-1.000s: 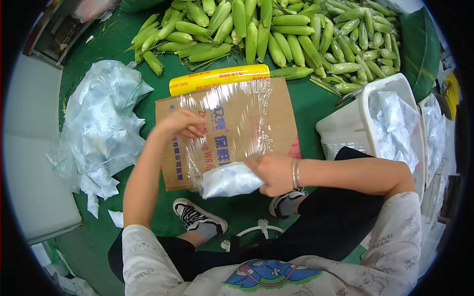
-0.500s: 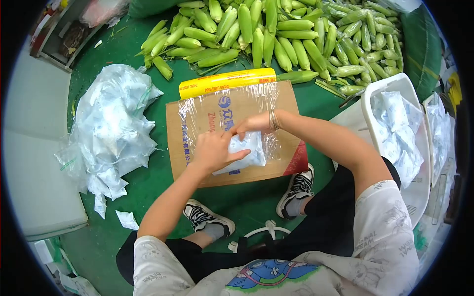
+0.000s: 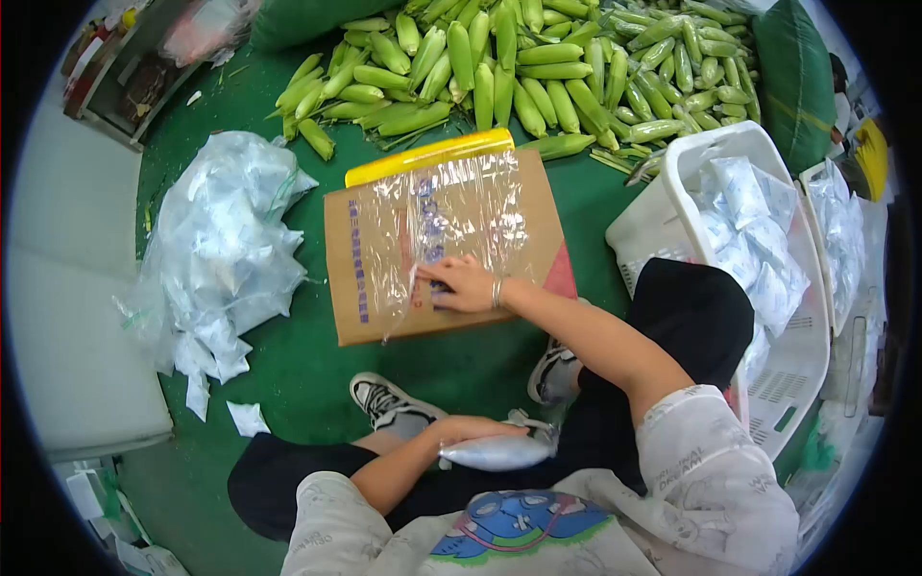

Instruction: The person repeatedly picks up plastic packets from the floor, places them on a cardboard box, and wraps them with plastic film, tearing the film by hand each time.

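Note:
My left hand (image 3: 475, 428) is low in front of my lap, closed on a plump white packet (image 3: 495, 453) that looks like an ice pack. Loose clear film shows at the packet's right end. Over the cardboard box (image 3: 538, 206), my right hand (image 3: 466, 284) reaches in from the right. Its fingertips are closed on bunched cling film (image 3: 461, 206), which lies wrinkled across the box top. A yellow film roll (image 3: 432, 158) rests along the box's far edge.
Heaped corn cobs (image 3: 461, 58) lie beyond the box, some wrapped at the right. A bag of white packets (image 3: 226, 230) sits left, with one loose packet (image 3: 249, 419) nearby. White baskets (image 3: 663, 206) with packets stand right. My shoes (image 3: 389, 398) are below the box.
Both hands were together on the packet on the box. My left hand has carried it down toward my lap. My right hand remains over the box, where film now lies stretched.

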`<state>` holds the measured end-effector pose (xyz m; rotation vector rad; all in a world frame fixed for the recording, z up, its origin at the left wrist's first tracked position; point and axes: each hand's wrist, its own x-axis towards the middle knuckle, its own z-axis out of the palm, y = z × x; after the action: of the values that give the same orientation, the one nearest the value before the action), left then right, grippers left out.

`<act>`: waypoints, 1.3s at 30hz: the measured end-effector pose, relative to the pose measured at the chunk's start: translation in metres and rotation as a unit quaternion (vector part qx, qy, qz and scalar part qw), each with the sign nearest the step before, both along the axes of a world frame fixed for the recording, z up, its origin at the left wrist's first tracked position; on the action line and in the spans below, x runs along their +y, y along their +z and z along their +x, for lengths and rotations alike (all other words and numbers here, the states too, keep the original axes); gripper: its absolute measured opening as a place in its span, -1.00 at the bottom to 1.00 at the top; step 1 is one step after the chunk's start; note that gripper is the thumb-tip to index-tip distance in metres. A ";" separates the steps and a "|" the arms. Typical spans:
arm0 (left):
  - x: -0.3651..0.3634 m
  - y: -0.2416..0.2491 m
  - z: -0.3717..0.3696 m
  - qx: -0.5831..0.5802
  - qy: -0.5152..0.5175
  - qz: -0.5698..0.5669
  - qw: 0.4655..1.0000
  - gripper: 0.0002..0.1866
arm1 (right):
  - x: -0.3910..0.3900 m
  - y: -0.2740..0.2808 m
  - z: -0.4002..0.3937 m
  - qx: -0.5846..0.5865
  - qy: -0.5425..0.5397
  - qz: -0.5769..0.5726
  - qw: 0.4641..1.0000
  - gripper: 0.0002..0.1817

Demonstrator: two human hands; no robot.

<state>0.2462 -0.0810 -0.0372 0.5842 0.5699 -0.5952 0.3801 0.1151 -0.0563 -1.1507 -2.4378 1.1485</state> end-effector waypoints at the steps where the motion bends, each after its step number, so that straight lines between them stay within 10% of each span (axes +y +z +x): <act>1: -0.041 -0.043 -0.011 -0.018 0.150 -0.171 0.974 -0.50 | -0.005 0.001 -0.002 0.011 -0.008 0.000 1.000 -0.25; 3: -0.039 -0.014 -0.007 0.022 0.235 -0.182 0.955 -0.56 | -0.013 0.022 0.003 0.009 -0.011 0.052 0.999 -0.27; 5: -0.018 0.013 -0.012 -0.015 0.433 -0.084 0.897 -0.41 | -0.031 0.043 0.002 0.244 -0.023 -0.230 0.942 -0.38; 7: 0.008 -0.036 -0.043 0.028 0.204 0.449 0.869 -0.35 | -0.055 0.052 -0.003 0.240 -0.089 -0.211 0.944 -0.48; 8: 0.026 -0.022 -0.041 -0.243 0.322 0.092 0.910 -0.30 | -0.072 0.075 -0.009 0.222 -0.107 -0.189 0.951 -0.52; 9: 0.041 -0.004 -0.040 -0.470 0.369 -0.277 0.753 -0.24 | -0.084 0.089 -0.015 0.206 -0.125 -0.163 0.957 -0.52; 10: 0.039 0.009 -0.046 -0.473 0.373 -0.271 0.751 -0.24 | -0.088 0.089 -0.026 0.250 -0.191 -0.128 0.941 -0.54; 13: 0.034 0.069 -0.055 -0.328 0.521 -0.060 0.786 -0.18 | -0.084 0.080 -0.030 0.260 -0.364 -0.094 0.889 -0.50; 15: 0.017 0.118 -0.036 0.022 0.823 0.115 0.555 -0.28 | -0.087 0.081 -0.037 0.239 -0.417 -0.105 0.870 -0.50; 19: 0.023 0.063 -0.049 0.326 0.742 0.508 0.292 -0.54 | -0.144 0.149 -0.071 0.104 -0.357 0.111 0.922 -0.45; 22: 0.056 0.036 -0.078 0.077 0.864 0.337 0.367 -0.68 | -0.183 0.173 -0.086 0.161 -0.252 0.222 0.928 -0.24; 24: 0.066 0.058 -0.088 0.001 0.785 0.133 0.605 -0.66 | -0.194 0.189 -0.084 0.001 -0.154 0.384 0.910 -0.40; 26: 0.068 0.094 -0.078 -0.048 0.615 0.161 0.770 -0.65 | -0.194 0.190 -0.083 0.041 -0.134 0.424 0.895 -0.54; 29: 0.053 0.072 -0.064 -0.158 0.435 0.448 0.765 -0.59 | -0.169 0.188 -0.077 0.143 -0.137 0.461 0.865 -0.85; 30: 0.047 0.090 -0.056 -0.057 0.499 0.198 0.842 -0.51 | -0.164 0.184 -0.066 0.128 -0.195 0.404 0.885 -0.86; 31: 0.052 0.108 -0.061 -0.076 0.412 0.212 0.883 -0.35 | -0.156 0.180 -0.056 0.110 -0.255 0.344 0.897 -0.85; 36: 0.098 0.154 -0.019 -0.088 0.316 0.422 0.845 -0.33 | -0.103 0.213 0.005 0.160 -0.354 0.340 0.856 -0.56; 38: 0.104 0.175 -0.018 -0.276 0.203 0.765 0.546 -0.38 | -0.062 0.222 0.096 0.174 -0.463 0.290 0.819 -0.52; 39: 0.104 0.197 -0.039 -0.274 0.211 0.766 0.542 -0.38 | -0.046 0.233 0.157 0.205 -0.513 0.250 0.795 -0.51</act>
<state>0.2075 0.0235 0.1594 2.1360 0.4698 0.8001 0.5368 0.0695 0.1764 -1.4863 -1.2622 0.3057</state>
